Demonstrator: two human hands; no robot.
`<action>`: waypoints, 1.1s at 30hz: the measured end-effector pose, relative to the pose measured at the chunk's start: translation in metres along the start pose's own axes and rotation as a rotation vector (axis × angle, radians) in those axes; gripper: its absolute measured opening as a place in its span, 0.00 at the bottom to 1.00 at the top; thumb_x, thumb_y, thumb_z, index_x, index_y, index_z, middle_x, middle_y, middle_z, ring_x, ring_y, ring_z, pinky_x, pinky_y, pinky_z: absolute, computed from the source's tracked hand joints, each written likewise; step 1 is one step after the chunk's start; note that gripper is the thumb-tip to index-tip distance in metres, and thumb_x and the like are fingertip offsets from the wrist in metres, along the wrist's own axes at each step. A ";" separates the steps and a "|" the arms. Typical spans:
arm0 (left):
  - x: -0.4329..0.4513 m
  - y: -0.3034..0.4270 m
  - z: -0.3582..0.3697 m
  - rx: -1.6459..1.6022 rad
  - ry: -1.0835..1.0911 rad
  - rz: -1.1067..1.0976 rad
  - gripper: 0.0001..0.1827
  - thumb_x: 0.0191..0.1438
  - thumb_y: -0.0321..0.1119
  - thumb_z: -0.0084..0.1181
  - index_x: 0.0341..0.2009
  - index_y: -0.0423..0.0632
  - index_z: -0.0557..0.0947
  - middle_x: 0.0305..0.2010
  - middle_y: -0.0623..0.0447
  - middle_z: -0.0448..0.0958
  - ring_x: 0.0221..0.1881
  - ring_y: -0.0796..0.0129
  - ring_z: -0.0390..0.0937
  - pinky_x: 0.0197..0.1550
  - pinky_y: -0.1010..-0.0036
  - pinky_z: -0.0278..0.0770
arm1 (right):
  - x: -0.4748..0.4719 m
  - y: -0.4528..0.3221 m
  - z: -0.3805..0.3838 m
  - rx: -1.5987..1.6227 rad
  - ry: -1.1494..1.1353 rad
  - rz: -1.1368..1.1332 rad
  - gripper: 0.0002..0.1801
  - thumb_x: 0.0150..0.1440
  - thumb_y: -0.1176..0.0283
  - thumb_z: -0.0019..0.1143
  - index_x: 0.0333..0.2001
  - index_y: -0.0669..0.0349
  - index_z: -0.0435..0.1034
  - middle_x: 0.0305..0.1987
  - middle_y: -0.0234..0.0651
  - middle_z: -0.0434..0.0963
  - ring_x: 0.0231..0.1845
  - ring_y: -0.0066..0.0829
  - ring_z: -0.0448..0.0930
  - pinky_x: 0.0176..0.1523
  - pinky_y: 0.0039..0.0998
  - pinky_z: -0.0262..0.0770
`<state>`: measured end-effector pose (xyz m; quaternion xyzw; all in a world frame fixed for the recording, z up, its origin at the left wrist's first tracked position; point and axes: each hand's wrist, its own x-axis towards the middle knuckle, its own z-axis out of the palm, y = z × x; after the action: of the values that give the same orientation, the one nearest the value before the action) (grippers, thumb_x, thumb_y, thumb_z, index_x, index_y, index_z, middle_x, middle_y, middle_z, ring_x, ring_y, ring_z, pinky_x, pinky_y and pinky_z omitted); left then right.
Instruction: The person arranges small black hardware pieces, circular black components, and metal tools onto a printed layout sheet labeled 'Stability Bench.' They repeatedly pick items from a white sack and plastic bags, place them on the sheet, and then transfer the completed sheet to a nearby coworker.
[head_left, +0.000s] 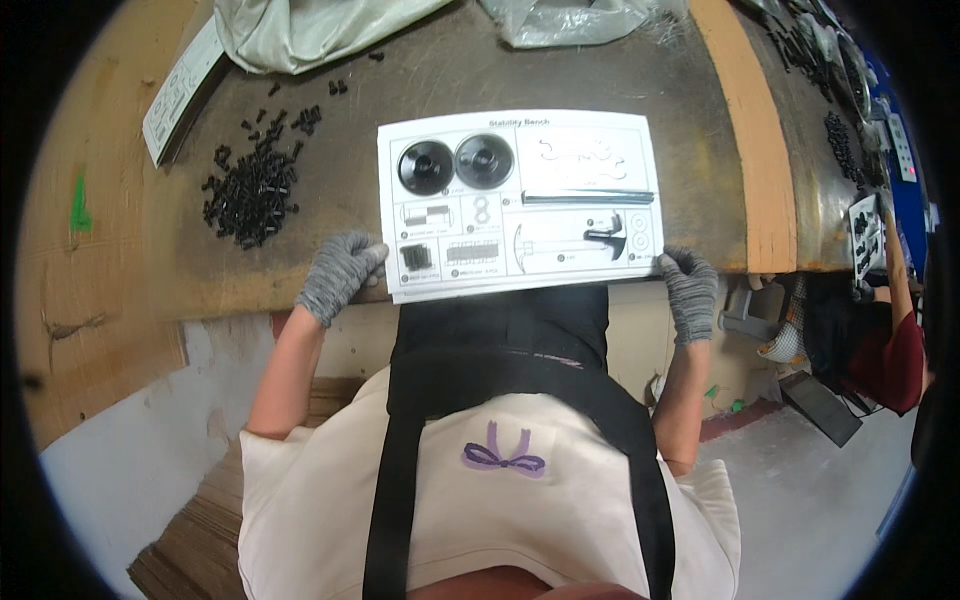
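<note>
Both my hands wear grey knit gloves with bare fingertips. My left hand (343, 271) grips the lower left edge of a flat printed parts card (517, 206), and my right hand (687, 289) pinches its lower right edge. The card shows pictures of black discs, a bar, hooks, bolts and washers in boxes. It lies over the front edge of the worktable (337, 180), its lower edge near my black apron. To the left of it is a heap of black bolts (251, 195), with a few loose ones behind.
A pale sack (322, 30) and clear plastic bags (570, 22) lie at the back. Another printed card (180, 94) leans at the left. A cardboard strip (750, 150) crosses the table at the right. Beyond it are more black parts (844, 150) and a co-worker in a red sleeve (900, 367).
</note>
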<state>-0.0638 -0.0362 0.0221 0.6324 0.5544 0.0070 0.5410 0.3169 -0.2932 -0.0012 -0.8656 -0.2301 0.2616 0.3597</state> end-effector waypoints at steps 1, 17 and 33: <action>-0.005 0.011 0.000 0.074 -0.010 0.027 0.19 0.53 0.47 0.56 0.29 0.40 0.80 0.21 0.53 0.75 0.21 0.72 0.70 0.27 0.74 0.70 | 0.000 -0.008 -0.006 -0.062 -0.008 -0.004 0.14 0.51 0.70 0.60 0.39 0.68 0.76 0.35 0.42 0.81 0.34 0.27 0.79 0.41 0.28 0.74; -0.051 0.078 0.042 -0.089 -0.017 0.001 0.11 0.53 0.31 0.56 0.35 0.34 0.79 0.22 0.52 0.77 0.19 0.75 0.72 0.23 0.79 0.73 | 0.021 0.009 -0.078 -0.044 0.009 0.030 0.11 0.49 0.69 0.59 0.32 0.68 0.77 0.25 0.37 0.80 0.25 0.22 0.76 0.33 0.27 0.72; -0.015 0.083 0.053 -0.270 -0.401 -0.021 0.15 0.57 0.31 0.52 0.44 0.32 0.76 0.33 0.45 0.79 0.25 0.71 0.77 0.29 0.79 0.80 | 0.034 0.046 -0.085 0.153 0.206 0.005 0.11 0.52 0.73 0.55 0.38 0.67 0.77 0.30 0.36 0.81 0.28 0.22 0.78 0.38 0.25 0.74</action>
<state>0.0198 -0.0664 0.0666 0.5374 0.4365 -0.0501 0.7198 0.4045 -0.3452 0.0064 -0.8586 -0.1690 0.1890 0.4456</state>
